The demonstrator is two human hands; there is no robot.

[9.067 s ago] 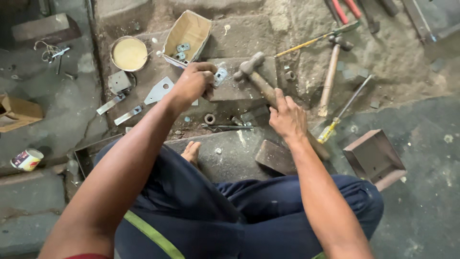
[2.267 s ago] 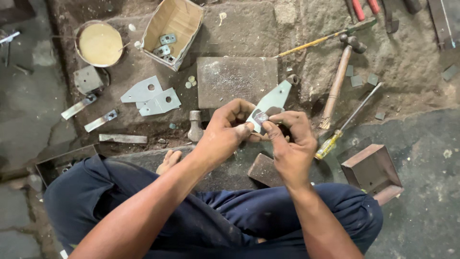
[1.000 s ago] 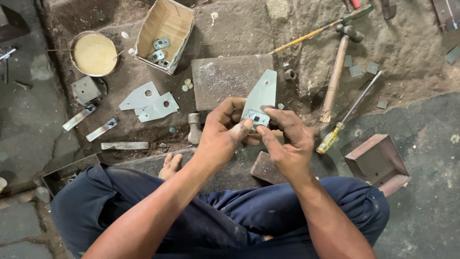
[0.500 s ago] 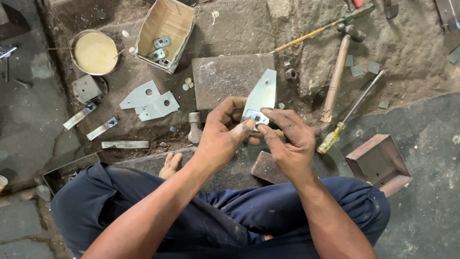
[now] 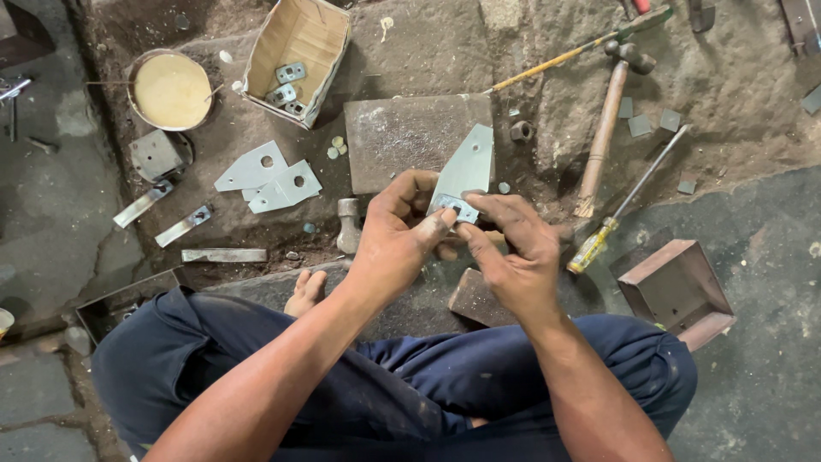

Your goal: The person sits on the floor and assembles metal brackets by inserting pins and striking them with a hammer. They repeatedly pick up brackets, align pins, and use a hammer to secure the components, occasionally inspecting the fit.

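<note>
Both my hands meet over my lap and hold a grey, tapered sheet-metal plate (image 5: 466,169) that points away from me. My left hand (image 5: 395,233) grips its near end from the left, thumb on top. My right hand (image 5: 513,252) pinches a small square metal piece with a hole (image 5: 451,205) against the plate's near end. A flat steel block (image 5: 409,137) lies on the ground just beyond my hands.
Cardboard box (image 5: 298,53) with small brackets, round tin of yellow paste (image 5: 172,89), two cut plates (image 5: 269,178), flat strips (image 5: 184,224), a hammer head (image 5: 347,224), a wooden-handled hammer (image 5: 605,124), a yellow-handled screwdriver (image 5: 623,204), a rusty metal tray (image 5: 680,289).
The hammer held 9 s ago is set down; both hands picked up the plate and small piece. Over the last second the plate barely moved.
</note>
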